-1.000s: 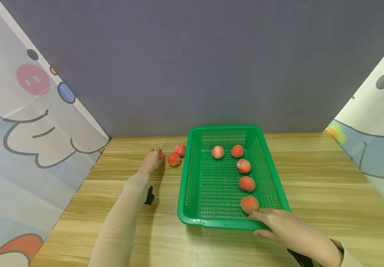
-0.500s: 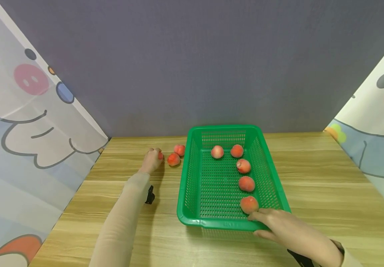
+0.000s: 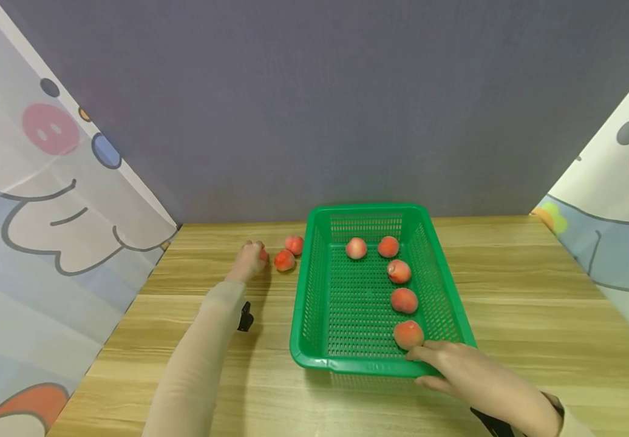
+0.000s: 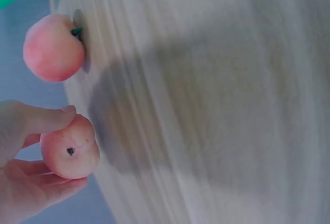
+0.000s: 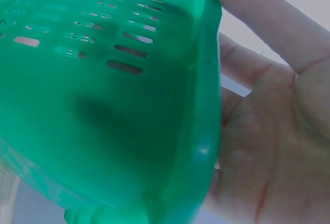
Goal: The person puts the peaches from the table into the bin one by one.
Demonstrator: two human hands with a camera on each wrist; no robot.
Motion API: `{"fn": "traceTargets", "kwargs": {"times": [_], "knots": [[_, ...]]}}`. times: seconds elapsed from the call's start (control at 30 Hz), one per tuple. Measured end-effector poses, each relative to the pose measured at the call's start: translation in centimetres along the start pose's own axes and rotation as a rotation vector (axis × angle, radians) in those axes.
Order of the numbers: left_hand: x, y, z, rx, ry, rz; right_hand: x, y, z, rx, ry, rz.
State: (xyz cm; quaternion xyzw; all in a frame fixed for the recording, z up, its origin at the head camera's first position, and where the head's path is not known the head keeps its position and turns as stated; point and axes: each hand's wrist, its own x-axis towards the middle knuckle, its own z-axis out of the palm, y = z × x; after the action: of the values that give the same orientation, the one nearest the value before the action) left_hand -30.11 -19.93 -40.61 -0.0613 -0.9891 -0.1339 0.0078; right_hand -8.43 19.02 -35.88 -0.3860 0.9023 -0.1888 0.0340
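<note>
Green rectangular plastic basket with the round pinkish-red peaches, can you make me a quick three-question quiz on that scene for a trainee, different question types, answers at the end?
1. How many round pinkish-red peaches lie inside the green rectangular plastic basket?
2. True or false: the bare right hand touches the basket's near rim.
3. What does the bare left hand hold? a) nothing; b) a single round pinkish-red peach; c) the basket's rim.

Key: 1. Five. 2. True. 3. b.
</note>
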Motion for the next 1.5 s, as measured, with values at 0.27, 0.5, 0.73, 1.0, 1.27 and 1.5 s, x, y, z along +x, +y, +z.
{"fn": "traceTargets", "kwargs": {"times": [0.27,0.5,0.73,1.0,1.27,1.5], "knots": [[-0.3,0.8,-1.8,-0.026,0.019,0.048,0.0,0.0,0.0,-0.006,0.008,-0.004],[-0.6,2.1,-3.6,0.000,0.054,0.110,0.0,0.0,0.0,-0.010,0.008,-0.001],[-1.0,3.6,-5.2,-0.010,0.051,0.160,0.0,0.0,0.0,-0.008,0.014,-0.006],[-1.9,5.1,-7.0,-0.032,0.007,0.189,0.0,0.0,0.0,-0.005,0.009,-0.004],[-2.6,6.6,-8.3,-0.006,0.016,0.244,0.0,0.0,-0.1,0.008,-0.007,0.007],[-2.9,8.1,-9.2,0.036,0.014,0.278,0.0,0.0,-0.1,0.010,-0.009,0.005]]}}
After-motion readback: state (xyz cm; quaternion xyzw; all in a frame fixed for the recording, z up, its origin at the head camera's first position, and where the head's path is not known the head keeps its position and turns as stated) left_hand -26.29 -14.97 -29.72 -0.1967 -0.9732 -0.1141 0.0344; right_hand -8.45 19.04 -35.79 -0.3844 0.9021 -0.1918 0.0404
